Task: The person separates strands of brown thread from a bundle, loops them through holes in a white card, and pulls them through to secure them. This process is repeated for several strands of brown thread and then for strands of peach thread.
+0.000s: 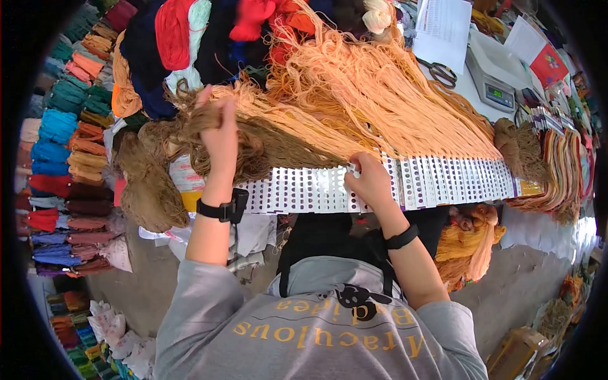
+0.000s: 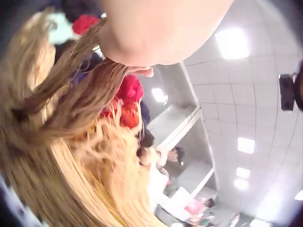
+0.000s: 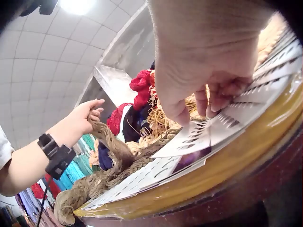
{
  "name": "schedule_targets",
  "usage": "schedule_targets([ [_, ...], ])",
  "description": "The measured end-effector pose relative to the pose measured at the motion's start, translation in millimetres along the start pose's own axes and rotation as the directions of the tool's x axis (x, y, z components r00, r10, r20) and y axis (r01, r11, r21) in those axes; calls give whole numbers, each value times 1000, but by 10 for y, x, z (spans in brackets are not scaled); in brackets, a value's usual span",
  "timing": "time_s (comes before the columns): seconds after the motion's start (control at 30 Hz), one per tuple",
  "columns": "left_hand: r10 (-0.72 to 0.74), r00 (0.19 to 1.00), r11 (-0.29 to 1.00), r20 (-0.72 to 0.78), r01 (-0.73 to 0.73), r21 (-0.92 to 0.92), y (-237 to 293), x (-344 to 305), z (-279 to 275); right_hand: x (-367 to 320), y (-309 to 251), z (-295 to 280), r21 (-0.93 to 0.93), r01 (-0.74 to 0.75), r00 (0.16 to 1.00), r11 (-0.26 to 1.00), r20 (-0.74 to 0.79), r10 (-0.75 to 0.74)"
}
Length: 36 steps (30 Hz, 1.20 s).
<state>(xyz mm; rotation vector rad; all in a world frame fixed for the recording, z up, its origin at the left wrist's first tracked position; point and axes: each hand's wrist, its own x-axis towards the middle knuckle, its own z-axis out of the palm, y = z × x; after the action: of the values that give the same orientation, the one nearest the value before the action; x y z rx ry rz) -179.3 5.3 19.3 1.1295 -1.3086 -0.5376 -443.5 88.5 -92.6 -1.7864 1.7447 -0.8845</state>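
My left hand (image 1: 220, 136) grips a bundle of olive-brown thread (image 1: 206, 120), lifted above the table at the left. From the left wrist, brown strands (image 2: 90, 90) hang down out of the fingers. Along the table's near edge lies a row of white punched cards (image 1: 304, 190), with dark dots showing at their holes. My right hand (image 1: 372, 180) pinches one white card (image 3: 182, 142) near the middle of the row, its edge tilted up in the right wrist view. Peach thread (image 1: 373, 95) fans out behind the cards, and olive-brown strands run towards the right fingertips.
Red skeins (image 1: 173, 35) and dark ones pile up at the back left. Scissors (image 1: 441, 73), a digital scale (image 1: 497, 76) and a printed sheet (image 1: 441, 31) are at the back right. A brown skein (image 1: 152, 183) hangs over the left end; coloured skeins (image 1: 50, 152) line the left side.
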Motion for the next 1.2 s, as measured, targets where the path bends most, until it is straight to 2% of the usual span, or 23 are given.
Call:
schedule_targets([
  [0.07, 121, 987, 981, 108, -136, 139, -453, -53, -7, 0, -6, 1, -6, 3, 1000, 1000, 12, -3],
  [0.13, -119, 934, 892, 337, -49, 449, -658, -201, 0, 3, 0, -4, -13, 4, 1000, 1000, 18, -4],
  [0.2, -105, 932, 963, 348, 9, 268, -812, -339, 140, 3, 3, 6, -4, 9, 1000, 1000, 1, -9],
  [0.23, -98, 906, 953, 413, -34, 301, -860, -376, 190, -2, 5, 5, -1, 8, 1000, 1000, -7, -8],
  [0.3, 157, 847, 902, 507, -332, 277, -892, -413, 314, -8, -8, -7, 0, 2, 1000, 1000, -5, -2],
  [0.37, 127, 801, 932, 585, -299, 208, -840, -478, 411, -2, 8, 8, -2, 14, 1000, 1000, -8, -14],
  [0.43, -121, 757, 989, 642, 39, 141, -704, -551, 472, 5, 10, 12, -21, -6, 1000, 1000, 9, 6],
  [0.53, -208, 705, 933, 678, -66, 355, -638, -569, 519, 0, 24, 18, -32, -4, 1000, 999, 5, 4],
  [0.63, -312, 709, 907, 632, 25, 420, -699, -608, 532, 0, 16, 18, -35, -2, 1000, 999, 3, 2],
  [0.73, -68, 724, 882, 687, -278, 381, -792, -625, 518, -3, 16, 21, -34, 1, 1000, 999, -4, -1],
  [0.9, -217, 701, 885, 680, -152, 440, -793, -617, 529, 1, 35, 36, -37, 12, 1000, 999, -12, -12],
  [1.1, -226, 745, 927, 628, -33, 373, -742, -622, 503, -8, 28, 34, -30, 24, 999, 999, -25, -25],
  [1.2, -190, 761, 920, 620, -82, 384, -621, -616, 477, -11, 38, 35, -37, 56, 998, 998, -36, -57],
])
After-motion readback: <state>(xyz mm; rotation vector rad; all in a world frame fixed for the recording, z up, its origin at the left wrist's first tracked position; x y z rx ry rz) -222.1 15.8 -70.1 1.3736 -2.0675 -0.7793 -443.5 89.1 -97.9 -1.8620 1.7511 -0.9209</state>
